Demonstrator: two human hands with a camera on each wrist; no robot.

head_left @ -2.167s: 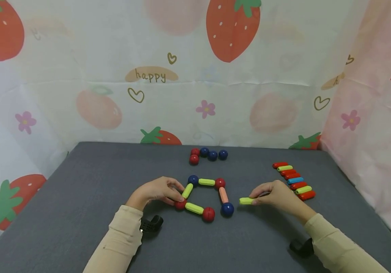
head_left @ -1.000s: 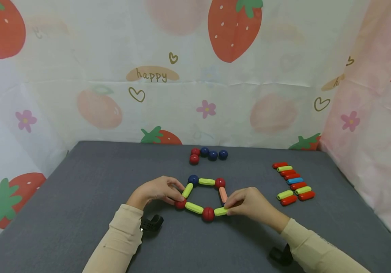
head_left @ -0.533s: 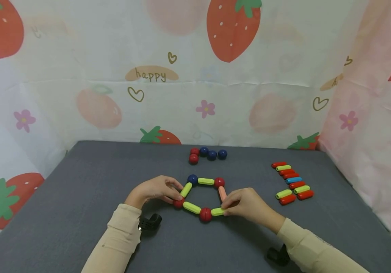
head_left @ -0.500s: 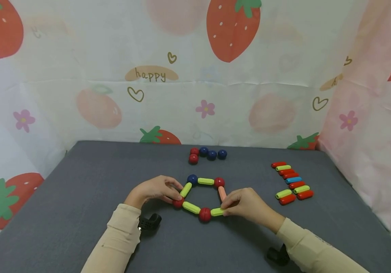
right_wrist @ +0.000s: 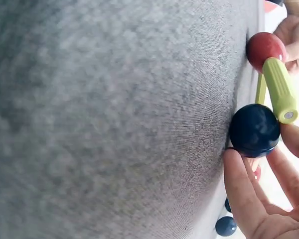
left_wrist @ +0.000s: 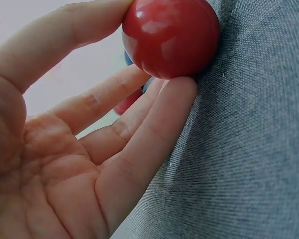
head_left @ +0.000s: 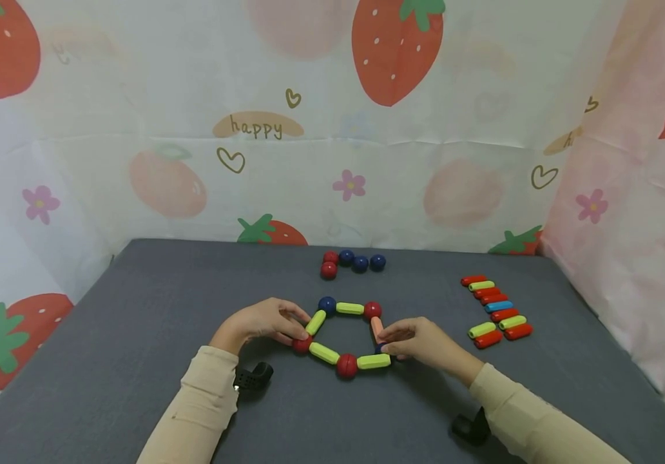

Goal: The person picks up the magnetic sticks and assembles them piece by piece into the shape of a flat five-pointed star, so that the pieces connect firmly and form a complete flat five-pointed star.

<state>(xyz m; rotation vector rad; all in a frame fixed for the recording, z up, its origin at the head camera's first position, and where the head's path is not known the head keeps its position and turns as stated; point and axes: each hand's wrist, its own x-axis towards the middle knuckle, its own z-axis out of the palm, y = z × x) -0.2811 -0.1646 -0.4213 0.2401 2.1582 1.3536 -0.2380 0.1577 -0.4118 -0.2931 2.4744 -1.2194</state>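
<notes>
The near red ball (head_left: pixel 346 367) sat on the grey desk (head_left: pixel 303 419). To its left and a little behind it, the grip of the left hand (head_left: pixel 264 324) pinched the left red ball (left_wrist: pixel 172 37) between thumb and fingers, and the left rod (head_left: pixel 323 353), yellow-green, joined these two balls. To the right of the near red ball and slightly behind it, the grip of the right hand (head_left: pixel 430 346) held the dark blue ball (right_wrist: pixel 253 129) by its sides.

The right rod (head_left: pixel 374 361), also yellow-green, reached from the near red ball toward the dark blue ball. Its outer end lay right beside that ball; whether they touched could not be told.

Behind the near red ball and slightly left was the far blue ball (head_left: pixel 327 305); behind and slightly right was the far red ball (head_left: pixel 372 310), with the far rod (head_left: pixel 350 309) between them. The side rod (head_left: pixel 316 322) and the pink rod (head_left: pixel 376 327) lay behind the near red ball too, left and right.

Farther behind it lay two loose red balls (head_left: pixel 329 270) and three loose blue balls (head_left: pixel 359 263). Ten loose rods (head_left: pixel 499 307) lay well to its right.
</notes>
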